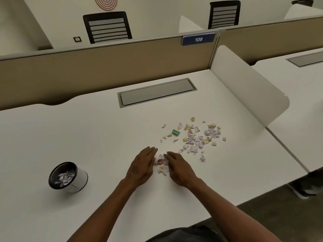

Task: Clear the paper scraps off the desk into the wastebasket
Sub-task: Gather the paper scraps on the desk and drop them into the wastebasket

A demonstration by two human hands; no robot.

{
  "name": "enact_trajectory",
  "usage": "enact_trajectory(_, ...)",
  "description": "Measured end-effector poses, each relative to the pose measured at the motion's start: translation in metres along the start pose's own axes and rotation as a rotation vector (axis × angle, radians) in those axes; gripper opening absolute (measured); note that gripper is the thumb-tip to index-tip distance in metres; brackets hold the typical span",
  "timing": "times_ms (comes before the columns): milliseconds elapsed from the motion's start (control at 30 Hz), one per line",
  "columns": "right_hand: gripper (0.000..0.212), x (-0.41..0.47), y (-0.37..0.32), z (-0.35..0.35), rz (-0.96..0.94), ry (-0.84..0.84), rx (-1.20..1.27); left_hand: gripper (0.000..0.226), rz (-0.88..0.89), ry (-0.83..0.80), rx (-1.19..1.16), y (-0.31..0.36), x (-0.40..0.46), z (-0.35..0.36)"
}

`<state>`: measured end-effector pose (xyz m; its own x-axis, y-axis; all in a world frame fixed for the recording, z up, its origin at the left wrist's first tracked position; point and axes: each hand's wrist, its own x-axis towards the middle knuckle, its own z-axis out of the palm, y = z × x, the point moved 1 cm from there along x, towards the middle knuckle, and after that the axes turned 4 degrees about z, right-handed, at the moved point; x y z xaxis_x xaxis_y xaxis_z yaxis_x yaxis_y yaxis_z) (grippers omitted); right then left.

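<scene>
Several torn paper scraps (197,137), pale lilac and tan, lie scattered right of centre on the white desk (87,133). A smaller heap of scraps (161,165) sits between my hands. My left hand (142,165) and my right hand (178,167) rest flat on the desk, palms facing each other, fingers extended, cupped around that heap and touching its edges. A small white wastebasket with a black rim (67,177) stands on the desk to the left, tilted toward me, with several scraps inside.
A small yellow and blue box (176,132) lies among the scraps. A grey cable hatch (155,92) is set into the desk at the back. A tan partition (104,67) runs behind, a white side divider (244,88) stands at right.
</scene>
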<state>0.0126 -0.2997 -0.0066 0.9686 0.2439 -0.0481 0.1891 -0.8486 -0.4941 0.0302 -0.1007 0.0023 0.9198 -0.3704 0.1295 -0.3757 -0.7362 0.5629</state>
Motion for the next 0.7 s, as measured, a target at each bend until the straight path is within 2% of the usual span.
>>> enact_trajectory(100, 0.048, 0.005, 0.001, -0.007, 0.045, 0.090, 0.069, 0.044, -0.028, -0.012, -0.006, 0.001, 0.010, 0.000)
enact_trajectory(200, 0.047, 0.024, 0.008, -0.021, 0.134, 0.148, 0.046, 0.046, -0.037, -0.102, 0.008, 0.003, 0.012, 0.008)
enact_trajectory(367, 0.058, 0.048, 0.019, -0.032, 0.130, -0.062, -0.162, 0.050, 0.084, -0.242, 0.091, 0.009, -0.006, 0.031)
enact_trajectory(500, 0.056, 0.035, 0.013, -0.026, 0.003, -0.086, -0.228, 0.049, 0.087, -0.186, 0.051, 0.012, -0.010, 0.030)
enact_trajectory(600, 0.049, 0.013, 0.004, -0.017, -0.091, -0.039, -0.092, 0.047, 0.044, -0.103, 0.005, 0.010, -0.006, 0.021)
enact_trajectory(700, 0.043, 0.003, 0.003, -0.016, -0.002, 0.065, 0.087, 0.046, -0.016, -0.048, -0.009, 0.005, 0.005, 0.010)
